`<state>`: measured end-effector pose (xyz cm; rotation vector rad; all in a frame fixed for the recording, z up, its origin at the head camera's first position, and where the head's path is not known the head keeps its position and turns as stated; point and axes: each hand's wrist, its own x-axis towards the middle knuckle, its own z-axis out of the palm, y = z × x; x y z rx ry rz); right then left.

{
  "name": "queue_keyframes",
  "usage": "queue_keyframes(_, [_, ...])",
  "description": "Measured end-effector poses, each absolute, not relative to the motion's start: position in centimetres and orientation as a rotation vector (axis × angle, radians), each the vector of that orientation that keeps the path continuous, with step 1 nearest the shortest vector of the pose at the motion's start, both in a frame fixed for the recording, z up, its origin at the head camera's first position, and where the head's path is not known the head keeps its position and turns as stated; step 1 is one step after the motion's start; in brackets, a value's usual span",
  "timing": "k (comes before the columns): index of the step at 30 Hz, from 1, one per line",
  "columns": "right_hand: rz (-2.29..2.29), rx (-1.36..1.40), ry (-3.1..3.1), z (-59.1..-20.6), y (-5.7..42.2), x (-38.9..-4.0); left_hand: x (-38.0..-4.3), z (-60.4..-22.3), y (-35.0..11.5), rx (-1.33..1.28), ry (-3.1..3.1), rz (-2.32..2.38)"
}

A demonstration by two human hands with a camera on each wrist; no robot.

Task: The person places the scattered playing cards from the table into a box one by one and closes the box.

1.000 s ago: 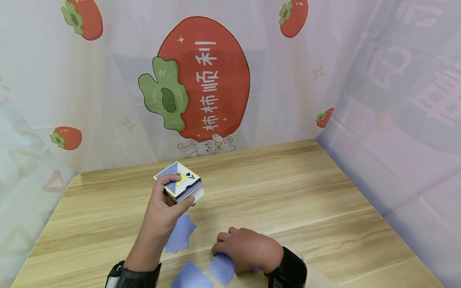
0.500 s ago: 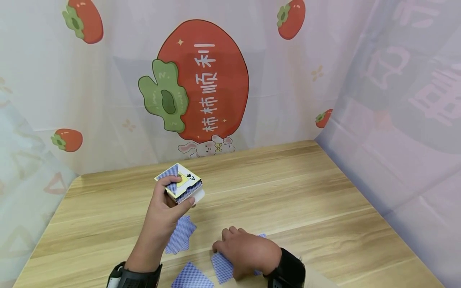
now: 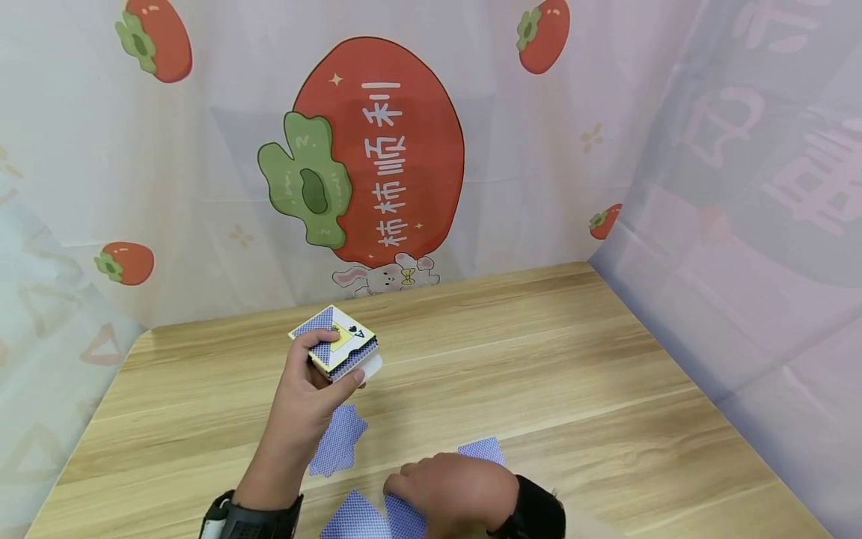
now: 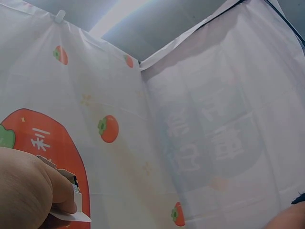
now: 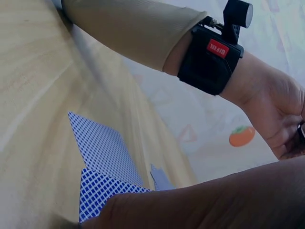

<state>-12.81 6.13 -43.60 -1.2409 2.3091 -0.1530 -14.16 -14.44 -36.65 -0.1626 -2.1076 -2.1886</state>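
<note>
My left hand [image 3: 313, 388] holds a playing-card box [image 3: 352, 337] up above the table, fingers over its ace-printed face and thumb at its opening. The white flap hangs out, and blue-backed cards show inside the box. Low over the table, my right hand [image 3: 454, 490] pinches a blue-backed playing card [image 3: 406, 518]; its thumb and fingertips are partly hidden. That card [image 5: 97, 188] overlaps a face-down card [image 3: 355, 516] to its left. Just beyond my right hand lies another blue-backed card [image 3: 483, 448], and a fanned pile of cards [image 3: 338, 440] lies beside my left forearm.
The wooden table [image 3: 572, 359] runs back to a white curtain [image 3: 525, 202] printed with persimmons. A second curtain panel [image 3: 754, 299] hangs along the right edge. Both wrists wear black straps.
My right hand has moved toward me and slightly left, drawing a card up to the face-down card there. More of the card beyond it now shows. My left hand stays nearly still.
</note>
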Motion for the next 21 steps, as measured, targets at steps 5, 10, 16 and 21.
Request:
queue_keyframes(5, [-0.175,-1.205,2.255,-43.6,5.8,-11.9,-14.2,-36.8,-14.5,-0.185,-2.095,-2.187])
queue_keyframes(10, [-0.156,-1.297,2.193,-43.2,5.8,-11.2,-14.2,-36.8,-14.5,-0.185,-2.1,-2.184])
queue_keyframes(16, [-0.219,-1.345,2.082,-42.5,6.0,-11.1,-14.3,-37.0,-14.5,-0.187,-2.105,-2.188])
queue_keyframes(21, [-0.365,-1.426,2.015,-41.3,6.8,-12.7,-14.3,-37.1,-14.3,-0.18,-2.124,-2.189])
